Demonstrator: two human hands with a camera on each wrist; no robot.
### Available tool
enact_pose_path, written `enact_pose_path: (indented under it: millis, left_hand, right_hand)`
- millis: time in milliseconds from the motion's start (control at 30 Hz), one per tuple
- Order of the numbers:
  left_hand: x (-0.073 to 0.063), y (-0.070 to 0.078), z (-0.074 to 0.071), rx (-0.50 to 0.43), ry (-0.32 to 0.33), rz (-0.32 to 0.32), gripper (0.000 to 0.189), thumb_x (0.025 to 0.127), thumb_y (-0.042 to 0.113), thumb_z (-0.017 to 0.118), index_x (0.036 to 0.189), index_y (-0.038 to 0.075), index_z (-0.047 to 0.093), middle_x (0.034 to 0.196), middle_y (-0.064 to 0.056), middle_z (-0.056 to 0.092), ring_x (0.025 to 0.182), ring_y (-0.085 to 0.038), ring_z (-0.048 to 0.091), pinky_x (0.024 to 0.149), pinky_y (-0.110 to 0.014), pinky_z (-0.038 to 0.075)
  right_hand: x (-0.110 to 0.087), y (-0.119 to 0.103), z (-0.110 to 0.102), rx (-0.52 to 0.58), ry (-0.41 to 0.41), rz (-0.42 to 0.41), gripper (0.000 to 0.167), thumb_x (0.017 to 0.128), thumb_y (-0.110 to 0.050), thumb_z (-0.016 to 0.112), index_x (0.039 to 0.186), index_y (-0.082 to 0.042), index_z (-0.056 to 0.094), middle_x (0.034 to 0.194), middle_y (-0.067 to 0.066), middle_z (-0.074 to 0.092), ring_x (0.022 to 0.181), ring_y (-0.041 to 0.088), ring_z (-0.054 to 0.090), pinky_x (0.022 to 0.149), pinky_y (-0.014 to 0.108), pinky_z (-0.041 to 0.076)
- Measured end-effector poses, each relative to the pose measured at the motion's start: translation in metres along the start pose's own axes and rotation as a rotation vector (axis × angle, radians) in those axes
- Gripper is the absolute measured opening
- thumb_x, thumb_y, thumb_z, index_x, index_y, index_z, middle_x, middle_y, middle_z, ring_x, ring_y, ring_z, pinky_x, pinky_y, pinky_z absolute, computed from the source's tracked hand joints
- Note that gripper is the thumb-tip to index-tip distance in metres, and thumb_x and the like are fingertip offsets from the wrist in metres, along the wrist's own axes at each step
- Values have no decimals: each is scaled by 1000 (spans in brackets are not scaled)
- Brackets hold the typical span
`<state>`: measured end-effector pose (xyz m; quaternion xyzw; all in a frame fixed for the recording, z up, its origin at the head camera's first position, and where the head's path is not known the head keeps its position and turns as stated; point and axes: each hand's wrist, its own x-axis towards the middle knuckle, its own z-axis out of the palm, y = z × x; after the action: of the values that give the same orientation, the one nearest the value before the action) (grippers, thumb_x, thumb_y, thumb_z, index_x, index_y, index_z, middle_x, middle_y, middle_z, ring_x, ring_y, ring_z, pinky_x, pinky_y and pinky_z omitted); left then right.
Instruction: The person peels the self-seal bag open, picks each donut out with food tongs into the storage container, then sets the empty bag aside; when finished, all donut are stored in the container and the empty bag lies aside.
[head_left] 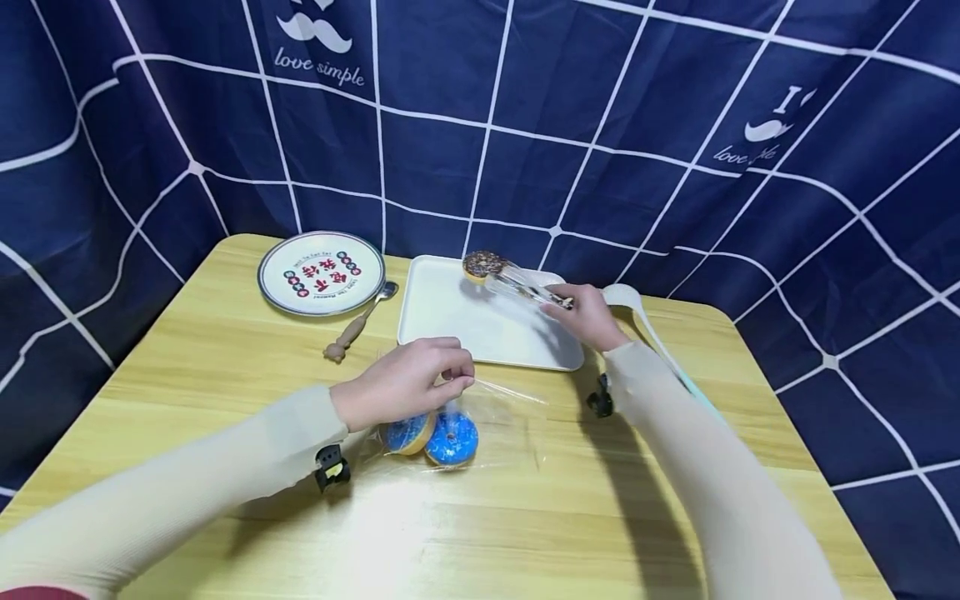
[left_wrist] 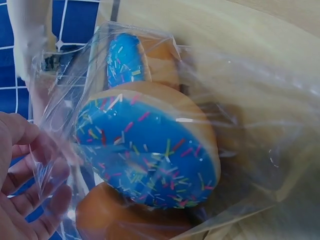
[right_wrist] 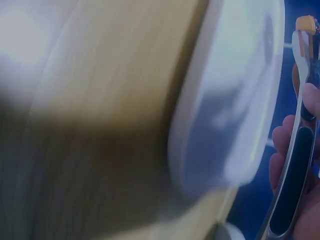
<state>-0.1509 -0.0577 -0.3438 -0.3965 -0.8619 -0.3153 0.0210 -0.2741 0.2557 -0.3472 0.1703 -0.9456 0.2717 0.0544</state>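
Right hand [head_left: 588, 312] grips tongs [head_left: 525, 285], brown-topped doughnut [head_left: 478, 264] above the tray [head_left: 442, 321]! Left hand [head_left: 416, 377] seemingly pinches the clear bag [head_left: 510, 429].

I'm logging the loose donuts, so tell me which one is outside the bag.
The dark-topped donut, gripped by the tongs in the right hand. The blue donuts are inside the clear bag.

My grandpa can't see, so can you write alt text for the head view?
A person's right hand holds tongs gripping a chocolate donut over a white tray. The left hand holds a clear bag with blue-frosted donuts inside; a plate and spoon lie left of the tray.
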Motion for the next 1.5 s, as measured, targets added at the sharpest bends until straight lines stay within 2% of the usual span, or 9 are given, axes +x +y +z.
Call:
enact_pose_path:
  millis: [67,200,300,400,633,1000,1167,1300,1500]
  left_hand:
    - [0,0,1,4,-2,-2,12,104,20,64,97,17,73,91,6,64,79,-8,56,70,-21,49]
    - [-1,0,4,6,-7,0,12,104,20,64,99,16,74,92,6,65,79,-9,57,70,-21,50]
    - [-1,0,5,8,-4,13,13,104,20,64,100,14,74,92,6,65,80,-9,58,71,-22,50]
    - [-1,-1,6,16,7,11,13,104,20,64,100,14,75,92,6,66,79,-8,58,71,-22,51]
    - [2,0,5,17,11,10,15,105,21,63,101,13,75,94,6,67,80,-8,57,72,-23,51]
    - [1,-1,8,17,7,-1,13,104,20,63,97,18,73,92,7,66,78,-7,57,69,-21,49]
    - [0,0,8,10,8,3,13,104,20,63,97,18,73,92,7,65,78,-7,56,70,-21,49]
    - [0,-1,7,7,1,-3,14,105,20,63,98,15,74,92,6,65,78,-7,56,70,-22,49]
    - [1,-1,8,1,-5,-6,14,105,20,63,99,14,74,92,6,65,78,-7,55,70,-22,49]
  right_hand:
    - [5,-5,14,10,6,7,35,95,-10,75,126,7,71,126,26,72,72,18,57,72,25,44]
    - [13,-19,34,30,-15,36,34,96,-11,74,125,6,72,128,24,72,95,34,66,86,37,52]
    - [18,-27,41,40,-42,52,34,97,-11,73,126,7,71,130,24,71,115,38,68,101,46,53]
    - [20,-33,42,38,-70,63,35,97,-12,72,127,6,71,132,24,70,127,38,66,112,49,49]
    - [20,-35,39,30,-107,123,35,98,-13,72,129,4,71,133,22,71,125,35,66,111,48,49]
    - [19,-37,39,5,-147,146,39,99,-15,70,134,3,68,137,21,69,123,33,65,110,48,49]
    - [18,-36,37,23,-157,125,38,99,-14,70,132,6,68,134,24,69,124,36,64,111,49,48]
    - [17,-31,33,32,-151,120,39,99,-17,71,131,4,68,133,23,70,125,36,64,111,50,48]
    - [8,-17,15,32,-112,70,43,98,-19,72,135,2,66,134,23,69,121,36,63,107,50,49]
